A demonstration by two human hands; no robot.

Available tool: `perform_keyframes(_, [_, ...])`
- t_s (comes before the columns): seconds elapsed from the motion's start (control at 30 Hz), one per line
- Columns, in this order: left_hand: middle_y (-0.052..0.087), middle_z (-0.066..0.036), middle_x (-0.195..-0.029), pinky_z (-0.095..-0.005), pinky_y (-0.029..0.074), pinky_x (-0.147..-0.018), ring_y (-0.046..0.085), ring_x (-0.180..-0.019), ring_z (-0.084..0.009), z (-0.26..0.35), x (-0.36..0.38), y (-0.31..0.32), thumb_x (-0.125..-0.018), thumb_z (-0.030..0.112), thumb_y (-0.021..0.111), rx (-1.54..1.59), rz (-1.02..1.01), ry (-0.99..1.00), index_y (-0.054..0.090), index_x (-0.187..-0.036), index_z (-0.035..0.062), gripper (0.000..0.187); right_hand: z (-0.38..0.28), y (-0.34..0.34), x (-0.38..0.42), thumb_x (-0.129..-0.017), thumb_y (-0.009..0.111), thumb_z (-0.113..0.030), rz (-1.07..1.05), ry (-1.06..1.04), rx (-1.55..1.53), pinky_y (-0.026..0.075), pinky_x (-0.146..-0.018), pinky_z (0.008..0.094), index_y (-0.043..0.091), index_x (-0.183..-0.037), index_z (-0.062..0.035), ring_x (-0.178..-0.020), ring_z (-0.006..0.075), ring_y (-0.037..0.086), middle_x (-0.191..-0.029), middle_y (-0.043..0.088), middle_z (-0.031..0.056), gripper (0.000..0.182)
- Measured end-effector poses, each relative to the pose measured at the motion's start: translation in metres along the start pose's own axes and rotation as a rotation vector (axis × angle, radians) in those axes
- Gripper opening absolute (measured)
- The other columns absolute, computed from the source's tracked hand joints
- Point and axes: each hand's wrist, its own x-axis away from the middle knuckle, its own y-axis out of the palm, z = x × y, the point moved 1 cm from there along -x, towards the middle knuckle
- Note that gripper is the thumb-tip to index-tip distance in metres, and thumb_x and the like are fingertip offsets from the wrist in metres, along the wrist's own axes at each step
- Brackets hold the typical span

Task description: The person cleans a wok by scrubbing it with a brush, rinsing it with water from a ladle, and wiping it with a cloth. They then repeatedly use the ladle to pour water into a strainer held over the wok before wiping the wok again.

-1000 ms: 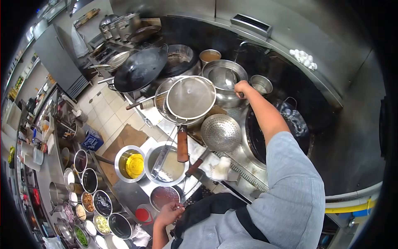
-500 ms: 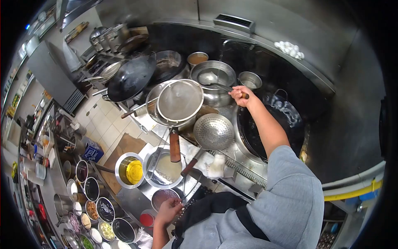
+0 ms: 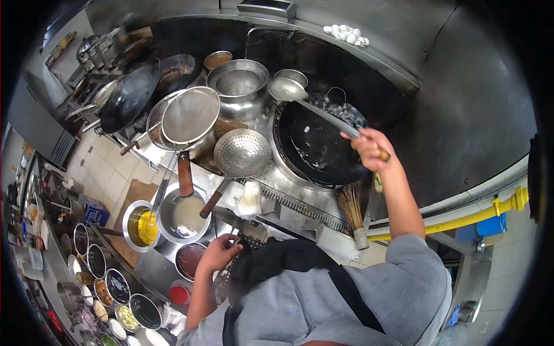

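Ladle and wok, seen from the head. The right hand (image 3: 370,150) is closed around the grip of a long-handled metal ladle (image 3: 329,117); the fingers wrap the shaft near its end, and the wooden butt juts out behind the palm. From this hand the ladle's long axis runs obliquely, away from the person and to the left, ending in the bowl of the ladle (image 3: 287,89) (blurred, so its contents cannot be told). The blackened wok (image 3: 314,149) lies immediately to the left of the hand, and the shaft crosses its far part in view. The key relation, as judged here, is this diagonal: the hand is at the wok's right side, whereas the bowl appears at or past the far-left rim, in front of a small steel pot (image 3: 299,75); its height above either cannot be read. Farther left of the hand, beyond the bowl, stands a wider steel pot (image 3: 242,105). A bristle brush (image 3: 350,206) lies nearer the person than the hand. The left hand (image 3: 220,252), well apart from the ladle, is half curled beside a bowl of reddish-brown sauce (image 3: 190,262); whether it grips anything cannot be told. The right hand is plainly the nearer to the wok.
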Motion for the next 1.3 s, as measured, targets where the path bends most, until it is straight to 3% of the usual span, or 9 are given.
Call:
perform_keyframes(0.13, [0.066,-0.011,-0.078,-0.0299,0.05,-0.062,0.062,-0.066,-0.0154,0.025,-0.003,-0.002,-0.084,0.024,0.069,-0.104,-0.05,-0.039,0.061,-0.11,-0.0023,0.038,0.029,0.0,0.059,-0.093,0.051,-0.017,0.243,-0.085,0.265,0.035,-0.031,0.0206,0.052,-0.113,0.0029,-0.041,0.0064,0.044,-0.066,0.047,0.0007,0.028])
perform_keyframes(0.2, [0.066,-0.01,-0.079,-0.0293,0.05,-0.062,0.062,-0.067,-0.0148,0.043,0.0,-0.006,-0.084,0.023,0.069,-0.103,-0.121,-0.052,0.06,-0.11,-0.0034,0.038,0.034,0.008,0.072,-0.087,0.056,-0.009,0.79,-0.162,1.012,0.033,-0.031,0.0227,0.058,-0.101,0.001,-0.04,0.007,0.045,-0.061,0.05,0.0014,0.017])
perform_keyframes(0.33, [0.066,-0.009,-0.076,-0.0265,0.049,-0.057,0.061,-0.064,-0.0128,0.03,-0.003,-0.013,-0.085,0.021,0.069,-0.033,-0.159,-0.062,0.059,-0.111,-0.0035,0.037,0.039,0.056,0.083,-0.078,0.058,-0.003,0.986,-0.157,1.561,0.034,-0.033,0.0267,0.059,-0.11,0.0028,-0.038,0.008,0.044,-0.055,0.051,0.002,0.032])
perform_keyframes(0.5, [0.061,-0.004,-0.062,-0.0244,0.042,-0.046,0.054,-0.049,-0.0094,0.018,0.003,-0.026,-0.087,0.024,0.067,0.143,-0.094,-0.169,0.061,-0.107,-0.0004,0.033,0.02,0.104,0.013,-0.077,0.058,0.001,0.886,-0.359,1.898,0.034,-0.035,0.0267,0.053,-0.125,-0.0007,-0.038,0.0094,0.044,-0.057,0.05,0.0011,0.048])
perform_keyframes(0.77, [0.058,0.0,-0.061,-0.024,0.04,-0.044,0.051,-0.047,-0.0068,0.003,0.033,-0.061,-0.087,0.026,0.067,0.18,-0.056,-0.259,0.066,-0.095,0.0008,0.026,-0.078,0.052,-0.322,-0.07,0.066,-0.025,0.704,-0.226,2.25,0.053,-0.073,0.0367,0.069,-0.077,0.0022,-0.071,0.0281,0.068,-0.071,0.068,0.0151,0.029])
perform_keyframes(0.8, [0.058,-0.001,-0.062,-0.024,0.04,-0.045,0.051,-0.048,-0.007,-0.005,0.04,-0.066,-0.087,0.025,0.067,0.181,-0.005,-0.27,0.066,-0.094,0.0008,0.025,-0.081,0.044,-0.367,-0.076,0.064,-0.013,0.576,-0.271,2.476,0.048,-0.045,0.0367,0.066,-0.069,-0.0002,-0.046,0.0206,0.06,-0.059,0.064,0.0113,0.015])
perform_keyframes(0.93, [0.056,0.0,-0.06,-0.023,0.04,-0.043,0.052,-0.046,-0.0076,-0.037,0.064,-0.083,-0.087,0.024,0.066,0.246,0.16,-0.353,0.064,-0.091,0.0013,0.023,-0.069,0.041,-0.462,-0.084,0.056,-0.013,0.553,0.016,2.304,0.045,-0.041,0.0373,0.061,-0.06,-0.0002,-0.043,0.0205,0.056,-0.055,0.061,0.0106,0.027])
perform_keyframes(1.0, [0.056,0.0,-0.061,-0.0227,0.04,-0.043,0.051,-0.047,-0.0074,-0.052,0.075,-0.087,-0.087,0.024,0.066,0.299,0.213,-0.385,0.064,-0.091,0.0014,0.023,-0.05,0.043,-0.471,-0.088,0.051,-0.011,0.714,-0.091,1.238,0.039,-0.035,0.0305,0.05,-0.062,-0.0051,-0.037,0.0149,0.046,-0.05,0.05,0.0065,0.026])
perform_keyframes(1.3, [0.06,-0.002,-0.068,-0.0252,0.041,-0.047,0.052,-0.051,-0.009,-0.045,0.072,-0.086,-0.085,0.017,0.065,0.312,0.247,-0.422,0.065,-0.092,-0.002,0.02,-0.064,0.012,-0.441,-0.086,0.049,-0.007,0.226,0.146,0.016,0.038,-0.035,0.0193,0.035,-0.07,-0.0053,-0.042,0.0095,0.044,-0.055,0.041,0.0021,0.022])
